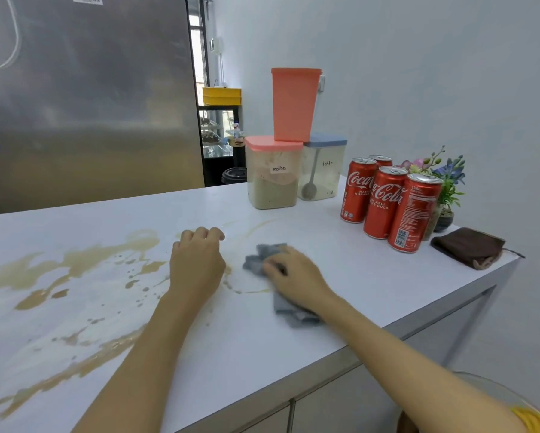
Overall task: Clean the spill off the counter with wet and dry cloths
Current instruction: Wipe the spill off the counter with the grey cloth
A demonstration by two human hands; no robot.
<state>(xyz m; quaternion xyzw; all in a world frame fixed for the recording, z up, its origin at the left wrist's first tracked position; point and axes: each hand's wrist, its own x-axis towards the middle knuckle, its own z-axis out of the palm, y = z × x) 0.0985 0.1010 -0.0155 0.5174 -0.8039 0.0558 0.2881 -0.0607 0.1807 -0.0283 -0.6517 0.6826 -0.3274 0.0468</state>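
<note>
A brown liquid spill [75, 267] spreads in patches and streaks over the left and middle of the white counter [340, 295]. My right hand [293, 276] lies on top of a crumpled grey cloth [262, 257], fingers bent over it, just right of the spill's edge. Part of the cloth pokes out beneath my wrist. My left hand [196, 264] rests on the counter to the cloth's left, fingers curled under and holding nothing. A folded dark brown cloth [468, 246] lies at the counter's far right corner.
Several red cola cans [387, 201] stand at the back right beside a small potted plant [446, 195]. Clear mocha [273, 179] and latte [321, 170] containers carry a pink tub [293, 104] behind the spill. A steel fridge [84, 98] rises beyond the counter.
</note>
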